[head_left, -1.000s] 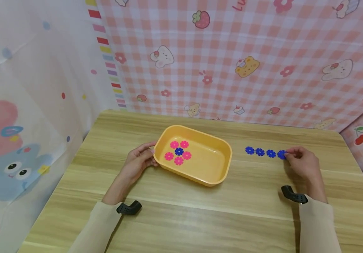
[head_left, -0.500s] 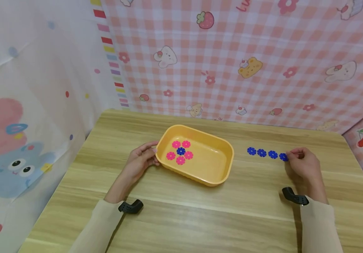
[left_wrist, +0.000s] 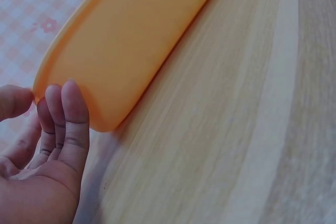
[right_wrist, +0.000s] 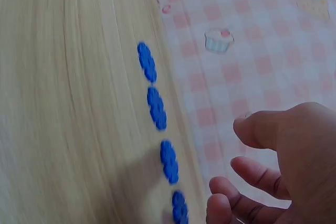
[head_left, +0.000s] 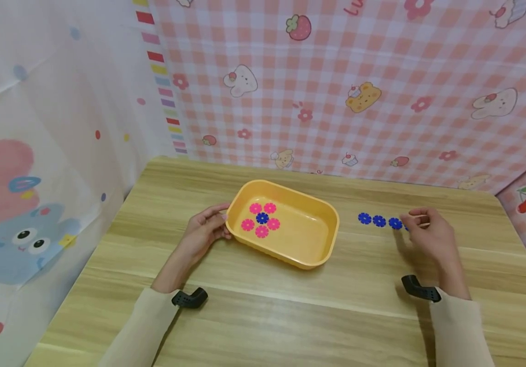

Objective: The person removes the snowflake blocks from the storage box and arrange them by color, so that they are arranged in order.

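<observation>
My left hand [head_left: 203, 228] pinches the left rim of a yellow plastic basin [head_left: 290, 250]; in the left wrist view the thumb is at the rim and the fingers [left_wrist: 74, 109] lie against the outer wall. Inside the basin, pink notched discs [head_left: 262, 231] surround one blue notched disc [head_left: 262, 218] like a flower. To the right on the table, several blue notched discs [head_left: 365, 218] lie flat in a row. My right hand [head_left: 430, 234] hovers over the right end of that row, partly covering the last disc [right_wrist: 180, 208]. Its thumb and fingers are apart, holding nothing.
The wooden tabletop [head_left: 263, 321] is backed by a pink checked cloth [head_left: 318, 66]. A white printed cloth [head_left: 61, 153] hangs at the left. Both wrists wear a black camera mount [head_left: 190, 298].
My right hand has let go of the last blue disc, lifted, and shifted left over the row. The left hand stays on the basin rim. The view has shifted slightly.
</observation>
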`<state>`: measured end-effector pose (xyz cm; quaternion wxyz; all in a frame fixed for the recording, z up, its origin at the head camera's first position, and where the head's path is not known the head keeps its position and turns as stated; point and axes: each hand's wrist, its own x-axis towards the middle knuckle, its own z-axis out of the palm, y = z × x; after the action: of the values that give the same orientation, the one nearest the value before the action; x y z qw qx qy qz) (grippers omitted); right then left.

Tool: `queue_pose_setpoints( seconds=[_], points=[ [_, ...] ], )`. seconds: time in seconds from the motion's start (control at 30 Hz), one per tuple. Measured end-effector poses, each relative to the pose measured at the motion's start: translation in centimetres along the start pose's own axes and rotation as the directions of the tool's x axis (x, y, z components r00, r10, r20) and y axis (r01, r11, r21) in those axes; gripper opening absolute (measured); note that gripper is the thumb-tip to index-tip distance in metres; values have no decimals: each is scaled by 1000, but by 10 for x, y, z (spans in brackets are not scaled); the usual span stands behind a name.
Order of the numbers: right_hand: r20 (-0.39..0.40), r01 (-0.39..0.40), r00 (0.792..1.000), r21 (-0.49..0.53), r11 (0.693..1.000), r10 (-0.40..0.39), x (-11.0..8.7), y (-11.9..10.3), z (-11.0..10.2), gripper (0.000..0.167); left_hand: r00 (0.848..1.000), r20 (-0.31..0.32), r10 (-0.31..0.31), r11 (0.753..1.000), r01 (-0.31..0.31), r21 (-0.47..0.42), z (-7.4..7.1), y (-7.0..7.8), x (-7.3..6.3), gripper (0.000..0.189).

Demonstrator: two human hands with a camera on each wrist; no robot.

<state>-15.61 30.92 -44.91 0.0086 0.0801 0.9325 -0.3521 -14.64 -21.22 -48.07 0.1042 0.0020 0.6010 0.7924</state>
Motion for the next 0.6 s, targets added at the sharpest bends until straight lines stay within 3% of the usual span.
queue_pose_setpoints(
  seconds=[0.27,0.47,0.6],
  points=[
    [-20,167,985,-49,985,-168,-6,-26,11,57,1000,-2,-9,1000,9,15,1,2,-1,45],
    [-69,301,949,-89,950,-307,-12,-46,18,49,1000,-4,-10,1000,10,10,1,1,-1,45],
    [-78,348,930,-126,929,-359,-15,-62,21,47,1000,-8,-6,1000,7,10,1,2,-1,42]
  ],
)
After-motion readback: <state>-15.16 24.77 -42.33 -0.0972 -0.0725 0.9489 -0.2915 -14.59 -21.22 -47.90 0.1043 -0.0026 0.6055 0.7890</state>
